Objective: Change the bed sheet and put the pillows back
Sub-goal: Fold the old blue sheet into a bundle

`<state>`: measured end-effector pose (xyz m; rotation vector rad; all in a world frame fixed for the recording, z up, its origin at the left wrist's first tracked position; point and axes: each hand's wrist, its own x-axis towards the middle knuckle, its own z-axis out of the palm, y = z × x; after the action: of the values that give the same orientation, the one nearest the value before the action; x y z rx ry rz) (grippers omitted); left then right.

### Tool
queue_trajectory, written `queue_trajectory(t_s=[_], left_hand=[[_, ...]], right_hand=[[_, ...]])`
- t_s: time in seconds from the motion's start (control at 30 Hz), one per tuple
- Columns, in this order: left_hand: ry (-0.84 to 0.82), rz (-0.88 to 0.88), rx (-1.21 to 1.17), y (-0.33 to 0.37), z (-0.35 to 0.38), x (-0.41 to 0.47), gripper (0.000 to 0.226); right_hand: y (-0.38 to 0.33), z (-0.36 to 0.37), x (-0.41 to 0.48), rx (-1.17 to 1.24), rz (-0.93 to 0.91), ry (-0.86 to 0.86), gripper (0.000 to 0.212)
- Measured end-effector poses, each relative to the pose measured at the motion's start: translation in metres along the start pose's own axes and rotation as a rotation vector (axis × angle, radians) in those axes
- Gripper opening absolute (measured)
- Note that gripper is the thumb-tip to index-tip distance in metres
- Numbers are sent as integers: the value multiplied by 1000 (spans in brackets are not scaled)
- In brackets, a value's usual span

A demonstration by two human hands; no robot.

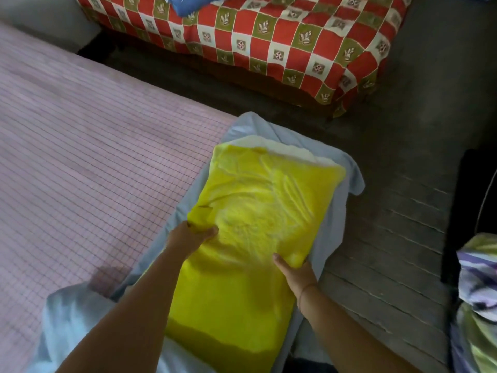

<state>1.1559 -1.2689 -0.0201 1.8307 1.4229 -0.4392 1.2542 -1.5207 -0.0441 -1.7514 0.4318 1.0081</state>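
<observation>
A yellow pillow [258,219] lies on a pale blue cloth [333,208] at the near right corner of the bed. A white edge shows at the pillow's far end. My left hand [191,235] grips the pillow's left side, thumb on top. On the right side, my right hand [295,270] grips it with the thumb on top and the fingers underneath. The bed carries a pink checked sheet [88,146].
A second bed with a red, green and white checked cover [269,36] stands across the dark floor [403,157], with a blue pillow [188,4] on it. Striped purple and green bedding [478,292] is at the right edge.
</observation>
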Motion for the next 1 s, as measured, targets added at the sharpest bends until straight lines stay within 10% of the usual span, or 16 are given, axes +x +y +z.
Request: queue_trajectory(t_s=[0.17,0.3,0.77,1.0], left_hand=[[-22,-32,-149,9,-3,-10,67],[-7,35,-379,20,-20,-29,34],[-38,486,-598,109,-123,-170,31],[-28,700,-660,105,-170,-259,23]], right_hand=[[-12,15,-6,184,-63,-44,79],[-35,14,-29,336,-120,-130,105],[-143,-52,-179,504,-449,-263,124],[-143,-65,-284,521,-650,-243,89]])
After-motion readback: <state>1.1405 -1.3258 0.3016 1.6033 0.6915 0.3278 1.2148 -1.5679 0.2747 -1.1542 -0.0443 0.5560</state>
